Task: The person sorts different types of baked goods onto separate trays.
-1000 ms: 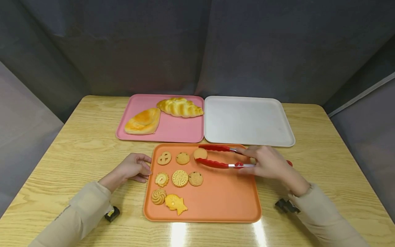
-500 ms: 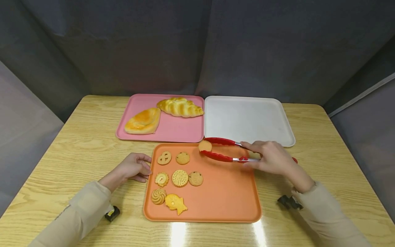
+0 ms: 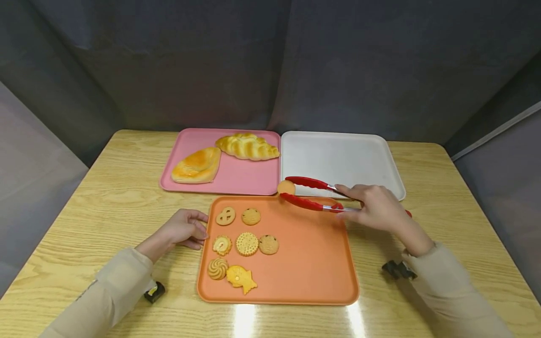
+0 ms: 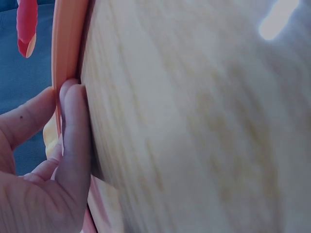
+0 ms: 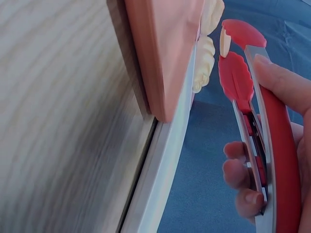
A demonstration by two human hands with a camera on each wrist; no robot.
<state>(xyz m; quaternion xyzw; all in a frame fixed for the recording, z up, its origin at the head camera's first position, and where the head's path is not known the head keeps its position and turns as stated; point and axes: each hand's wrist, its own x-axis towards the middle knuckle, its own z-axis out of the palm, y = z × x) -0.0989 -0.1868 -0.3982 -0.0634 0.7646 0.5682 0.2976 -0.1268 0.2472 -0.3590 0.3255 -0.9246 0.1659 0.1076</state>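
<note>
My right hand (image 3: 374, 206) grips the red tongs (image 3: 314, 195), fingers curled round the handles, squeezed enough that the tips pinch a small round biscuit (image 3: 286, 187). The biscuit hangs over the far rim of the orange tray (image 3: 313, 277), at the near-left corner of the white tray (image 3: 338, 157). Tongs' long axis runs leftward from my hand, roughly along the orange tray's far edge; the white tray lies beyond. Right hand is the nearer one.

Left hand (image 3: 182, 229) holds nothing; its fingers, loosely curled, touch the orange tray's left rim.

Tongs: red silicone tips, metal arms. Trays: matte, rounded corners. The biscuit is plain and tan. Tabletop (image 3: 105, 197): pale wood grain, glossy.
</note>
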